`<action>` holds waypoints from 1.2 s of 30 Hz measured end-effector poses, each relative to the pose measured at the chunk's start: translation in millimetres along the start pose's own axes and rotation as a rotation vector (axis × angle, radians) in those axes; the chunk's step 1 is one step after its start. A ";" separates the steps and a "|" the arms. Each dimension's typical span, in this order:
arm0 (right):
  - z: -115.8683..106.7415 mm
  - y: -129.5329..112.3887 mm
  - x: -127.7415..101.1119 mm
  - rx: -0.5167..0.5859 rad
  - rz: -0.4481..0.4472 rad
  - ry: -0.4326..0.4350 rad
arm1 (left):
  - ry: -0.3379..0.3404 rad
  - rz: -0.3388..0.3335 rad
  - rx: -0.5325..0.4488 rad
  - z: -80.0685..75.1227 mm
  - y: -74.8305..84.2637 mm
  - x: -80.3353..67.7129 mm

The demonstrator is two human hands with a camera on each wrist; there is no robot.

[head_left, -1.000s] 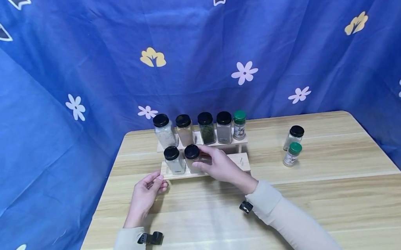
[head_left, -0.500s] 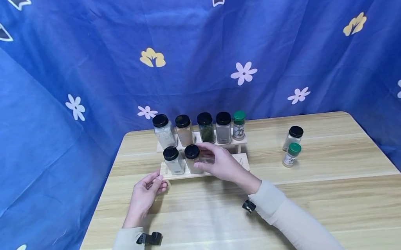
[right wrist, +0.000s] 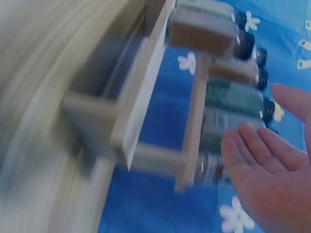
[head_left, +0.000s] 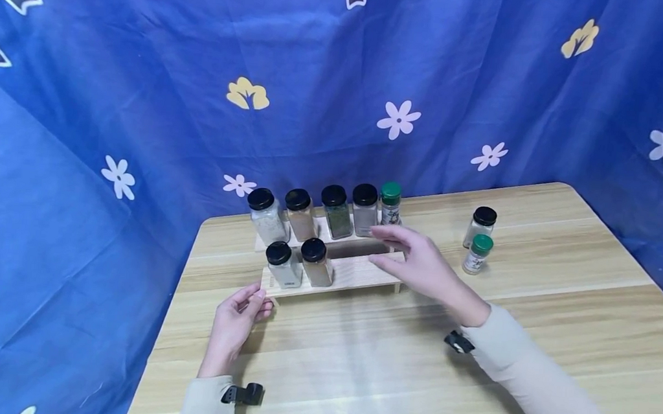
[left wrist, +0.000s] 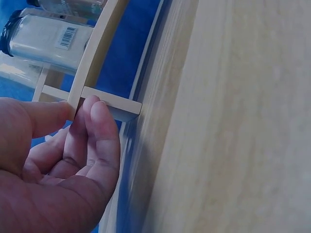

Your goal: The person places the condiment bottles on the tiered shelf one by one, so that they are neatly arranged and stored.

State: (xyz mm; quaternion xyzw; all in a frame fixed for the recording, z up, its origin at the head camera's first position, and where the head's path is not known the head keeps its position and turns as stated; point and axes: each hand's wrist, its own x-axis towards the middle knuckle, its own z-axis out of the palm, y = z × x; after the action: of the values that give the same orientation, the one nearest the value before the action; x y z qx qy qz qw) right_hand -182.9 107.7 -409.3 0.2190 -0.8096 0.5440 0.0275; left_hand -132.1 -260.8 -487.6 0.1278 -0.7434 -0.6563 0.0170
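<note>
A two-tier wooden rack stands at the back of the table. My left hand pinches its front left corner between thumb and fingers, as the left wrist view shows up close. On the lower tier, a jar of pale powder stands beside a jar of brown spice, both black-capped. My right hand is over the right end of that tier, holding nothing, fingers extended and thumb apart. Several black-capped jars, one with green herbs, line the upper tier, with a green-capped shaker at its right end.
To the right on the wooden table stand a black-capped jar and another green-capped bottle, close together. A blue flowered cloth hangs behind and beside the table.
My right hand has let go of the brown spice jar, which stays on the lower tier, and has moved right. The left hand keeps its hold on the rack corner.
</note>
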 end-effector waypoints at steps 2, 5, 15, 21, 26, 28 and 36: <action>-15.5 3.1 -7.5 -0.040 0.011 0.036 | -0.003 -0.003 0.005 0.5 -0.2 0.7; -38.5 11.7 -17.3 -0.077 0.007 0.096 | -0.004 -0.009 0.004 0.8 -0.4 1.4; -100.9 52.1 -46.3 -0.258 0.035 0.280 | -0.016 -0.022 0.013 -1.1 0.9 1.0; -119.5 68.5 -56.0 -0.275 0.089 0.294 | -0.014 -0.024 0.016 -1.1 1.1 0.6; -122.4 84.4 -59.5 -0.295 0.128 0.283 | -0.005 -0.016 0.020 0.7 0.6 -0.1; -122.6 89.9 -60.5 -0.297 0.131 0.276 | -0.003 -0.013 0.017 1.4 0.4 -0.5; -122.5 110.0 -63.9 -0.292 0.201 0.206 | 0.000 -0.006 0.002 1.7 0.7 0.0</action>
State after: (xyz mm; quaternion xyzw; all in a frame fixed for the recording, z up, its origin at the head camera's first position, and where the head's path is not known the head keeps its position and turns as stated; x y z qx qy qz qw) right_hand -191.3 272.2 -473.1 0.0739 -0.8905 0.4405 0.0872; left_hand -132.6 -259.0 -487.1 0.1299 -0.7436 -0.6557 0.0147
